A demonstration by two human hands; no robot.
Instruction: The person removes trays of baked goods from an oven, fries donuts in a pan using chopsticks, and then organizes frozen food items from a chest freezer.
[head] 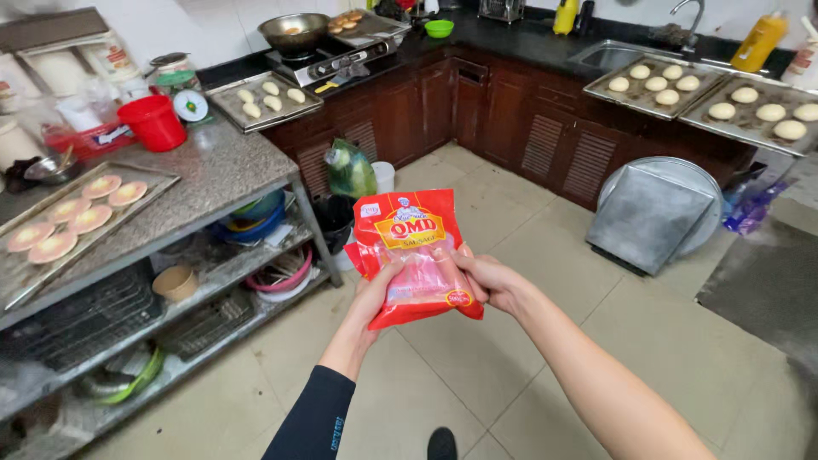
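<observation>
A red plastic packet of sausages (415, 247) is held up in front of me over the tiled floor. My left hand (381, 294) grips its lower left edge, thumb on the front. My right hand (492, 281) holds its right side, fingers behind the packet. The pink sausages show through the clear middle of the packet. My left arm wears a black sleeve; my right arm is bare.
A steel table (221, 175) on the left carries a tray of flat dough rounds (77, 213), a red bucket (156, 122) and a scale. Trays of dough balls (660, 85) rest on the dark counter at right. Square trays (652, 213) lean against the cabinets.
</observation>
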